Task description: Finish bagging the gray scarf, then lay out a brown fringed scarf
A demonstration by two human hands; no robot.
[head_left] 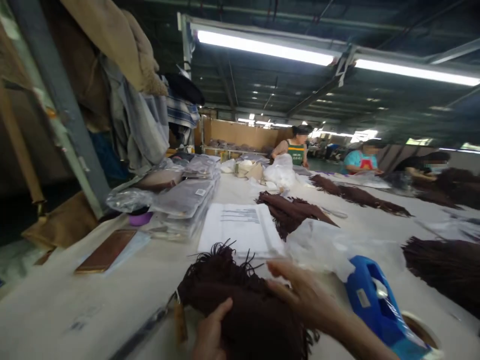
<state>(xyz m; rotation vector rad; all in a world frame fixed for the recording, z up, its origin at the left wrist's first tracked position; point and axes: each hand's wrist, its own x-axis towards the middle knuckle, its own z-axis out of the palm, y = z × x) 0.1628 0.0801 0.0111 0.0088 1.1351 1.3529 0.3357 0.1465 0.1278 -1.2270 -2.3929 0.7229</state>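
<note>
At the near edge of a long white table, a worker's two hands rest on a dark brown wig that lies bunched in front of them. The left hand presses against the wig's near side, thumb up on the strands, the other fingers out of view. The right hand lies over the wig's right side, fingers stretched out and close together, their tips on the strands, not clamped. Just right of that hand lies a blue tape dispenser. Left of the wig, a flat brown board lies on the cloth. Just beyond the wig sits a white printed sheet, and right of it a crumpled clear plastic bag. Another brown wig lies past the sheet, and a further one spreads at the right edge. Farther left, a stack of bagged goods stands beside a purple cup. Clothes hang above the stack on the left. At the far end, three people work along the table: one in a green top, one in a blue top and a third bent low at the right. Strip lights run overhead.
</note>
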